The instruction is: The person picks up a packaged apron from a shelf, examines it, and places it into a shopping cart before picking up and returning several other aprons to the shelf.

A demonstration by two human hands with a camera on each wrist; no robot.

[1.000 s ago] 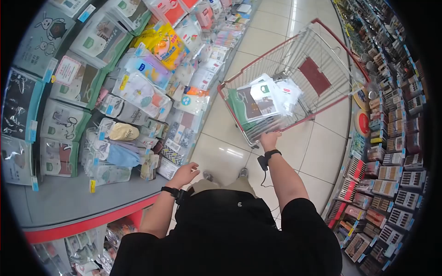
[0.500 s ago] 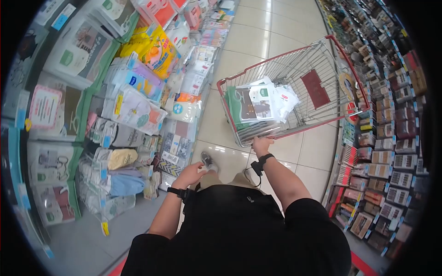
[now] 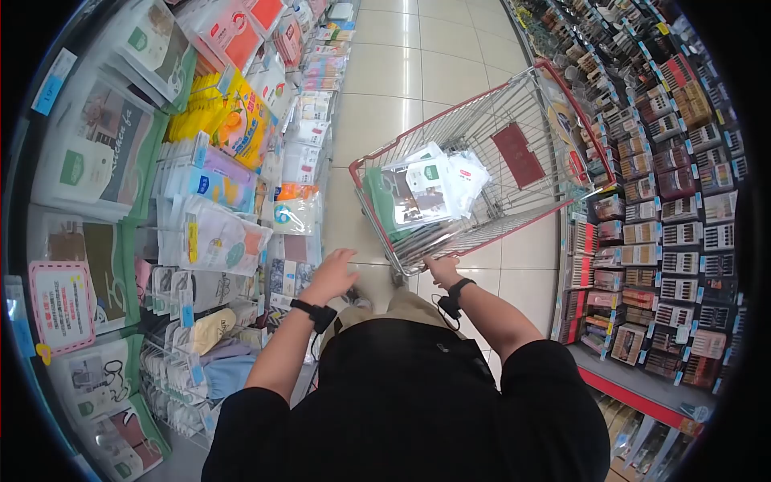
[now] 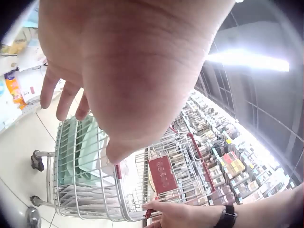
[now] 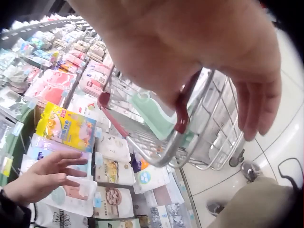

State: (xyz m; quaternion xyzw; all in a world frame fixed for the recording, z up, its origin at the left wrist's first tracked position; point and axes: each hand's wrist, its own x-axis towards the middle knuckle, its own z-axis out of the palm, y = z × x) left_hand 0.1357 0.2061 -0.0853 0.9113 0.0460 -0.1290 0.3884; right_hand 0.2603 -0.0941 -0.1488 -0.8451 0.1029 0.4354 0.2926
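Note:
My right hand [image 3: 442, 271] grips the near corner of a wire shopping cart [image 3: 518, 156] with red rim trim. In the right wrist view its thumb lies inside the red rim [image 5: 183, 102] and its fingers [image 5: 259, 111] hang down outside the basket. Inside the cart lie a flat clear package with a green edge [image 3: 385, 197] and several white packages [image 3: 470, 178]. My left hand [image 3: 331, 277] is held out in the air between the left shelf and the cart, empty, its fingers spread and extended.
On the left, a shelf carries hanging packs, among them a yellow pack [image 3: 245, 120], purple-blue packs [image 3: 221, 177] and a pink-framed sign [image 3: 62, 305]. Boxed small goods [image 3: 679, 237] fill the right shelf, close to the cart's far end. Tiled floor [image 3: 377, 72] runs between them.
My left hand has risen forward from beside my body, its fingers stretching out. The view has turned toward the left shelf. The right hand stays at the cart's near corner.

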